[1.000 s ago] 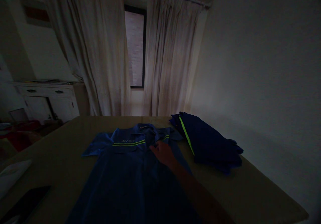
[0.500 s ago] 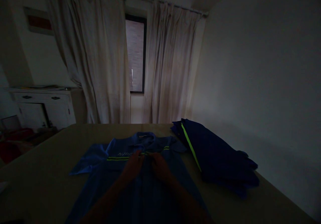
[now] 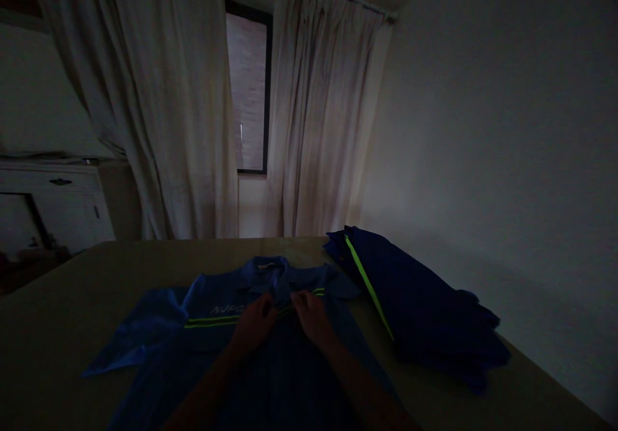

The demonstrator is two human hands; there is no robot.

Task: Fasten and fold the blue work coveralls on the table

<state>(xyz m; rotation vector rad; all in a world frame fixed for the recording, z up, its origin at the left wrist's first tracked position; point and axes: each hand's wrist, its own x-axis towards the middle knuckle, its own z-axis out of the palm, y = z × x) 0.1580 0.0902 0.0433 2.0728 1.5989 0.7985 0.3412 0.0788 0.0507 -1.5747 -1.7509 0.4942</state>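
A blue short-sleeved work shirt (image 3: 282, 370) lies spread face up, collar away from me, with yellow-green chest stripes and white lettering on its left side in view. My left hand (image 3: 255, 320) is at the front opening below the collar, its fingers pinched on the fabric edge. Close by on the right, my right hand (image 3: 309, 315) pinches the shirt front at stripe height. A small gap separates the two hands. Dim light hides the fingertips' detail, and any button there is too dark to make out.
To the right lies a pile of dark blue clothing (image 3: 425, 302) with a bright green stripe. Both garments rest on a tan-covered table (image 3: 159, 260). Beyond it are curtains (image 3: 183, 128), a narrow window (image 3: 248, 90) and a white cabinet (image 3: 67, 206); a wall borders the right.
My view has shifted slightly to the right and closer. Both hands stay at the shirt front, the right one turned a little. The shirt's left sleeve appears lower and farther left.
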